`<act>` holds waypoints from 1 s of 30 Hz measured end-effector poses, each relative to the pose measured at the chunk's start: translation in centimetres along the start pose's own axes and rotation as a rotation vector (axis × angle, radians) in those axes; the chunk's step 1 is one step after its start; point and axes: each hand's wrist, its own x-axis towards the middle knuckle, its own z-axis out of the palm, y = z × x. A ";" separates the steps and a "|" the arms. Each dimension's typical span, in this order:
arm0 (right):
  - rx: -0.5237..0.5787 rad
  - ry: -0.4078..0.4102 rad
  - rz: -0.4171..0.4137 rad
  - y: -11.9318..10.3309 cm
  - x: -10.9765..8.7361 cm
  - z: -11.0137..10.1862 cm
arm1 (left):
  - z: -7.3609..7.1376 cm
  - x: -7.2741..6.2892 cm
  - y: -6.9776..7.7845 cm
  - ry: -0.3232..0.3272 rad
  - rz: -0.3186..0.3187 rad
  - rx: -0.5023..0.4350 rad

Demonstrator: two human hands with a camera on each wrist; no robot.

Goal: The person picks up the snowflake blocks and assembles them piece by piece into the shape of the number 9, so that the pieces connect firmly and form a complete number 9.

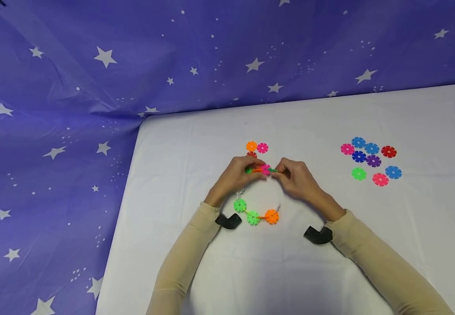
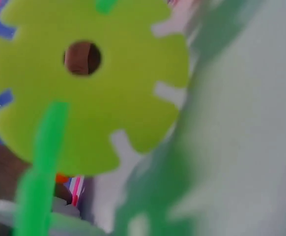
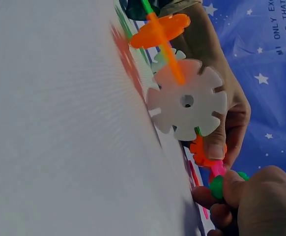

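A curved chain of slotted plastic discs lies over the white cloth, its upper end between both hands. My left hand (image 1: pixel 235 175) pinches it at an orange disc (image 3: pixel 198 151) beside a pink disc (image 1: pixel 266 169). From the other side, my right hand (image 1: pixel 300 178) grips a dark green disc (image 3: pixel 216 188) with thumb and fingers, right against the pink one. Lower in the chain are light green discs (image 1: pixel 253 218), an orange disc (image 1: pixel 272 216) and a whitish disc (image 3: pixel 202 105). A yellow-green disc (image 2: pixel 128 88) fills much of the left wrist view.
Beyond my left hand lie loose orange (image 1: pixel 251 146), pink (image 1: pixel 262 148) and red (image 1: pixel 252 154) discs, the red partly hidden. Several loose discs, among them a purple disc (image 1: pixel 373 161), are spread at the right. A purple star-patterned cloth (image 1: pixel 211 57) borders the table's back and left.
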 end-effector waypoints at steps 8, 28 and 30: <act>-0.027 -0.140 0.034 -0.4 1.1 -0.4 | -2.7 -0.4 -0.3 -0.126 -0.091 0.034; -0.316 -0.292 0.039 0.5 5.6 1.7 | -5.2 -1.5 -2.0 -0.214 -0.140 0.025; -0.317 -0.294 0.028 0.5 5.7 1.6 | -5.3 -1.4 -2.0 -0.210 -0.128 0.025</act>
